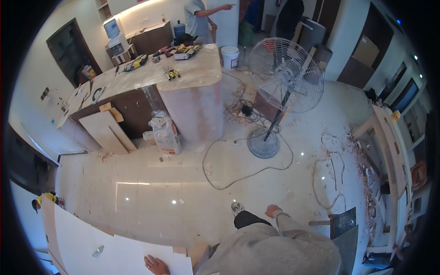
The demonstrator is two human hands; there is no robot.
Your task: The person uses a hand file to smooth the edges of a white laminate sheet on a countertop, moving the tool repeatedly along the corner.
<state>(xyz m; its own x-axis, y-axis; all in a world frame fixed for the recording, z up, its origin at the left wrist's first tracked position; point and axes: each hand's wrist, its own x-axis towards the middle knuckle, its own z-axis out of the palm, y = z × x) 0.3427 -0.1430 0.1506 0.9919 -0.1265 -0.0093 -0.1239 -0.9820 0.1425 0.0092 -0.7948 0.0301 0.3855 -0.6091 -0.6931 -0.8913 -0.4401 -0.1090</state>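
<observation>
My left hand (156, 265) lies flat on a large white board (123, 252) at the lower left, its fingers a little apart and nothing in them. Further left on the same board is a small pale, blade-like piece (98, 250) whose kind I cannot make out. A yellow and black tool (48, 197) sits at the board's far left corner. My right hand (273, 211) hangs over the tiled floor with its fingers curled in, and no object shows in it. Below that hand my shoe (236, 207) stands on the tiles.
A pedestal fan (286, 75) stands ahead, its cord (220, 187) looping across the floor. Tools (135, 63) lie on the long counter (197, 73). A wooden frame (389, 160) and debris line the right side. Another person (198, 20) stands at the back, one arm stretched out.
</observation>
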